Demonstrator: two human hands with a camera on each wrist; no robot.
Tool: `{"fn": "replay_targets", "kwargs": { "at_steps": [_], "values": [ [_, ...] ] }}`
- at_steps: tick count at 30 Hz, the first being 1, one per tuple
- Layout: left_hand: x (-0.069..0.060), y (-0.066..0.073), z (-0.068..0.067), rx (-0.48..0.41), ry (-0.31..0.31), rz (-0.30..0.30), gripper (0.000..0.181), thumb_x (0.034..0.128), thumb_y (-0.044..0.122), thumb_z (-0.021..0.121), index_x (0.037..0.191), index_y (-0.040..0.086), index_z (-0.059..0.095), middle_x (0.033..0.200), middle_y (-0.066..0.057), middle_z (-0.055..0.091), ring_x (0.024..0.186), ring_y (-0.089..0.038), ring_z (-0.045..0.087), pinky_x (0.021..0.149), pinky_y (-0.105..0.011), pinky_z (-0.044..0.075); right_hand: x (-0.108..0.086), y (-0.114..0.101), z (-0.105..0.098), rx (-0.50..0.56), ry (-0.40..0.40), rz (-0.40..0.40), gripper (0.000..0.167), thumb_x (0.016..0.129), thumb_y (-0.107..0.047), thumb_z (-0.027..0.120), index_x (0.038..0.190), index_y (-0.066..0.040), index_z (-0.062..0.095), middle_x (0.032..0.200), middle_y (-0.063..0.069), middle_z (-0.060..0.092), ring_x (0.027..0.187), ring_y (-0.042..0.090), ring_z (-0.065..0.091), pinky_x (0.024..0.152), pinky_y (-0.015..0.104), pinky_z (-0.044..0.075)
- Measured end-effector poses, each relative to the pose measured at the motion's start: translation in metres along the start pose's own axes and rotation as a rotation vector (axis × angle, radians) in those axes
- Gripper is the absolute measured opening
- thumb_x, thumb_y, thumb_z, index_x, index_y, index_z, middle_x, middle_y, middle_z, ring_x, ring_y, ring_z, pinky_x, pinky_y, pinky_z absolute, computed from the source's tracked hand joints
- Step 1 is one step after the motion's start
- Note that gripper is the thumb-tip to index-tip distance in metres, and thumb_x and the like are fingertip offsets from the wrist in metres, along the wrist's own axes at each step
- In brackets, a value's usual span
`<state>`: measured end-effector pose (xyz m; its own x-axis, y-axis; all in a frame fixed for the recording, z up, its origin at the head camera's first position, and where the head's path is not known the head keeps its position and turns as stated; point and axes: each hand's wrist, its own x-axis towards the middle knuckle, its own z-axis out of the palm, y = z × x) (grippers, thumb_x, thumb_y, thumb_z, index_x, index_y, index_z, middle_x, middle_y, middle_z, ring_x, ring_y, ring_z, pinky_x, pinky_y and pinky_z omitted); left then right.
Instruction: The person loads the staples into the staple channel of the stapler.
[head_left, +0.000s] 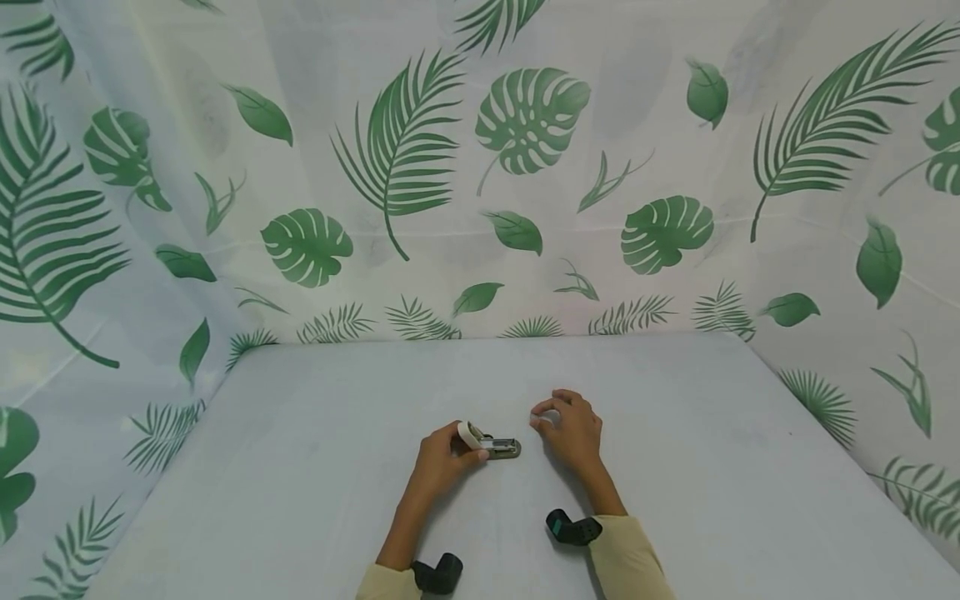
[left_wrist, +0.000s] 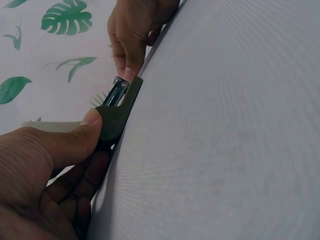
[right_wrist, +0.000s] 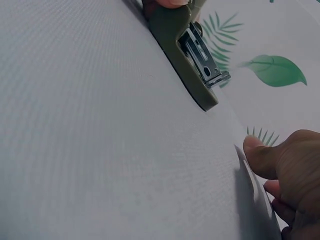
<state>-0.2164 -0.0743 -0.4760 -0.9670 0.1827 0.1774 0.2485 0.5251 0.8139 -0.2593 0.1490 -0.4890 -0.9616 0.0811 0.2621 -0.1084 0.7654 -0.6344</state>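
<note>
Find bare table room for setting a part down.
Free: white table left of the left grip, right of the right grip, and beyond both up to the leafy backdrop. Crowded: between grips, around the open stapler.

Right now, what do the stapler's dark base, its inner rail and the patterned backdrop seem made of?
Dark base: probably plastic, smooth with a soft sheen.
Inner rail: likely metal, silvery with bright glints.
Patterned backdrop: fabric or thin plastic sheeting, fairly matte; its creases suggest something pliable.

On the desk (head_left: pixel 300 467), the stapler (head_left: pixel 504 448) lies between the hands: the left hand (head_left: pixel 441 458) at its left end, the right hand (head_left: pixel 576 429) apart, farther right. A backdrop (head_left: pixel 442 279) stands behind.
</note>
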Motion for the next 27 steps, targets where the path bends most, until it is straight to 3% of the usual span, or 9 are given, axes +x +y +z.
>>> {"fn": "replay_targets", "kwargs": {
  "at_steps": [5, 8, 13, 21, 27],
  "values": [
    [0.0, 0.0, 0.0, -0.009, 0.004, -0.007, 0.031, 0.0814, 0.023, 0.079, 0.105, 0.006, 0.068, 0.095, -0.005, 0.071, 0.084, -0.014, 0.06, 0.076, -0.03, 0.049, -0.003, -0.002, -0.001, 0.079, 0.046, -0.078, 0.007, 0.086, -0.012, 0.073, 0.092, -0.011, 0.071, 0.103, 0.011, 0.07, 0.106, 0.034, 0.06, 0.095, 0.058, 0.035],
    [0.0, -0.001, 0.001, -0.022, 0.005, -0.006, 0.031, 0.0811, 0.023, 0.08, 0.105, 0.006, 0.068, 0.094, -0.006, 0.071, 0.084, -0.014, 0.061, 0.076, -0.03, 0.049, -0.004, -0.005, -0.002, 0.146, 0.0, -0.053, 0.008, 0.088, -0.014, 0.071, 0.096, -0.01, 0.07, 0.09, 0.006, 0.072, 0.096, 0.029, 0.064, 0.093, 0.052, 0.042],
    [0.001, -0.003, 0.002, -0.029, 0.002, 0.001, 0.03, 0.0813, 0.023, 0.08, 0.104, 0.006, 0.068, 0.093, -0.005, 0.071, 0.083, -0.013, 0.061, 0.074, -0.027, 0.049, -0.005, -0.009, -0.004, 0.213, -0.095, -0.003, 0.013, 0.09, -0.015, 0.071, 0.101, -0.008, 0.072, 0.091, 0.005, 0.072, 0.097, 0.025, 0.066, 0.092, 0.046, 0.047],
    [0.002, -0.002, 0.0, -0.013, 0.004, -0.004, 0.031, 0.0813, 0.024, 0.08, 0.104, 0.006, 0.068, 0.092, -0.004, 0.071, 0.082, -0.012, 0.06, 0.075, -0.029, 0.049, -0.012, -0.016, -0.007, 0.267, -0.162, -0.108, 0.011, 0.087, -0.012, 0.072, 0.098, -0.01, 0.071, 0.095, 0.003, 0.073, 0.094, 0.021, 0.066, 0.087, 0.041, 0.05],
    [0.0, -0.001, 0.0, -0.013, 0.012, 0.019, 0.031, 0.0812, 0.024, 0.08, 0.102, 0.005, 0.068, 0.09, -0.005, 0.07, 0.08, -0.011, 0.059, 0.073, -0.028, 0.048, -0.018, -0.019, -0.007, 0.278, -0.209, -0.234, 0.012, 0.087, -0.015, 0.073, 0.098, -0.012, 0.07, 0.096, 0.0, 0.072, 0.096, 0.022, 0.066, 0.087, 0.038, 0.05]
  ]
}}
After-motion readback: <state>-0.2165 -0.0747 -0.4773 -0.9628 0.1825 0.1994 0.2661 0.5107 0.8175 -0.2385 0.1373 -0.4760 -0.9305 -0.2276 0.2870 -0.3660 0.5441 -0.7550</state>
